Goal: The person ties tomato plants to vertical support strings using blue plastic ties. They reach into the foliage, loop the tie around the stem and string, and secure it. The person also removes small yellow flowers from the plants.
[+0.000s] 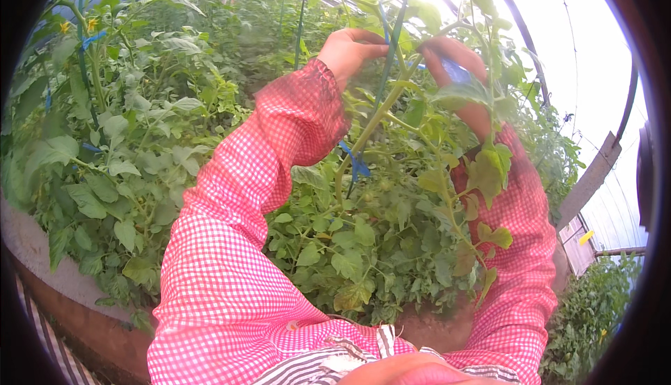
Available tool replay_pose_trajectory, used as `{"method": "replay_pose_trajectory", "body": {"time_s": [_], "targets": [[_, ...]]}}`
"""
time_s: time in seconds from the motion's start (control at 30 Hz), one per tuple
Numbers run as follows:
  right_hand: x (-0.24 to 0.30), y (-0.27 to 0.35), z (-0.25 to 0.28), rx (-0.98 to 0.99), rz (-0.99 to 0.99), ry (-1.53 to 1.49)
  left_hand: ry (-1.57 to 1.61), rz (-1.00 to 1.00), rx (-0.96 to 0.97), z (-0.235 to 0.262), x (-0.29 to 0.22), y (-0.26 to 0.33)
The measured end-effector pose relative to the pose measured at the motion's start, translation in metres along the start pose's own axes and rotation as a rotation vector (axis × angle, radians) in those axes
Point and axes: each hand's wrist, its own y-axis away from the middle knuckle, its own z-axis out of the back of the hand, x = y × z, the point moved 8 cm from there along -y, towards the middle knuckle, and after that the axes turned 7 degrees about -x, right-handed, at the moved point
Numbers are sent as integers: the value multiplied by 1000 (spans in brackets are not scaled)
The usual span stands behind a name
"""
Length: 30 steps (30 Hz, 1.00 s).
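Left hand (355, 51) is reaching in at upper center, thumb and forefinger closing together on the lower end of a thin blue strip (384, 23), right by a dark green strap (393, 48). Right hand (458, 70) is curling its fingers round a blue piece (456, 72), fingertips nearing the stem top; exact contact is being hidden by glare.

Thick green stem (372, 125) is standing between the forearms, above the planting bed, well inward from the bed's pale edge (66, 255) at lower left. Long axis is running bottom to top, tip end leaning right. Strap is running alongside, also tilting right at top. Lower down, a blue tie (358, 166) is sitting at stem and strap, ends sticking out. Blue piece is looking washed out, too blurred for reading any marking. Red-and-white checked sleeves (231, 182) are covering both arms; leafy plants (140, 147) are filling the left side.
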Motion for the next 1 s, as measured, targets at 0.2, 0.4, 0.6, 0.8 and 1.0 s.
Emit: {"method": "replay_pose_trajectory", "body": {"time_s": [0.2, 0.4, 0.6, 0.8, 1.0], "targets": [[-16, 0, -14, 125, -211, 165, 177, 10, 133, -10, -7, 1], [-18, -5, -30, 214, -218, 357, 240, -38, 224, -11, -16, 8], [-16, -9, -22, 136, -221, 496, -63, -242, 105, -1, -24, 11], [-16, -9, 5, -113, -356, -33, -357, -647, -171, 7, -56, 33], [-9, -12, 1, 36, -404, -443, -400, -749, -46, -23, -73, 37]]}}
